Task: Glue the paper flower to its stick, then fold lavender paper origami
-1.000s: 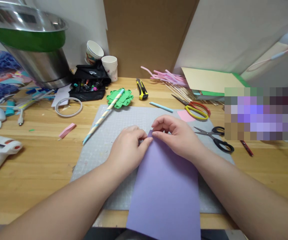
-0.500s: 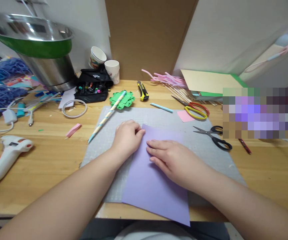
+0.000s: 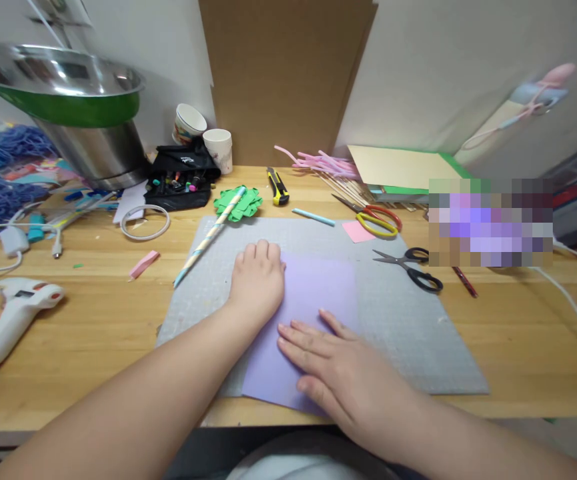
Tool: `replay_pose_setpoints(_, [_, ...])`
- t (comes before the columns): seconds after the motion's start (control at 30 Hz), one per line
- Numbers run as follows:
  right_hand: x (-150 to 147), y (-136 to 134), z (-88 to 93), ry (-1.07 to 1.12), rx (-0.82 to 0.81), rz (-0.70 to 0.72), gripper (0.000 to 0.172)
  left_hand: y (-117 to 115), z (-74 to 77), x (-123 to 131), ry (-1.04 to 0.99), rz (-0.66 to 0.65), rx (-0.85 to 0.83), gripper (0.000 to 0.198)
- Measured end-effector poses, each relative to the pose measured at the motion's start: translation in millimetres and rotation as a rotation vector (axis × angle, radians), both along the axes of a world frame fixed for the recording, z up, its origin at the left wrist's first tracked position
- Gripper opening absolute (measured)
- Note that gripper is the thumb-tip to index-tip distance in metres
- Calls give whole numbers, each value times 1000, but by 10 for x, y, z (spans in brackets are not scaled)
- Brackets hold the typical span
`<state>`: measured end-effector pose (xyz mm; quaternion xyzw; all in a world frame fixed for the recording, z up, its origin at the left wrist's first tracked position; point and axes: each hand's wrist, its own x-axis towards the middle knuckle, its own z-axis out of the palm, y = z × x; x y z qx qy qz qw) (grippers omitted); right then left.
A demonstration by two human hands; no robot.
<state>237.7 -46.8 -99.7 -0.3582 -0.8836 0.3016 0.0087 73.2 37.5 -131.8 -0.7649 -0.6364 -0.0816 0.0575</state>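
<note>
The purple paper sheet [image 3: 318, 293] lies flat in the middle of the grey cutting mat [image 3: 408, 333]. The left hand [image 3: 258, 280], fingers together, presses its far left corner. The right hand [image 3: 338, 367], fingers spread, weighs on its near part, probably so it cannot slide. Black scissors [image 3: 411, 270] rest on the mat's right edge.

Head view, close, down over desk [image 3: 93, 333]

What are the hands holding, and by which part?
Nothing is gripped. The left hand lies on the upper left corner of the purple paper sheet, and the right hand presses flat on its lower part, pinning it to the grey cutting mat.
</note>
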Motion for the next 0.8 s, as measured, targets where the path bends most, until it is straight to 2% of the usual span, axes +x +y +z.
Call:
replay_pose_setpoints(0.27, [443, 103, -216, -41, 178, -204, 45, -4, 20, 15, 53, 1, -7, 16])
replay_pose_setpoints(0.47, [631, 215, -276, -3, 197, -270, 44, 1, 24, 14, 70, -4, -12, 16])
replay_pose_setpoints(0.8, [868, 575, -371, 35, 232, -352, 43, 6, 8, 12, 89, -4, -9, 16])
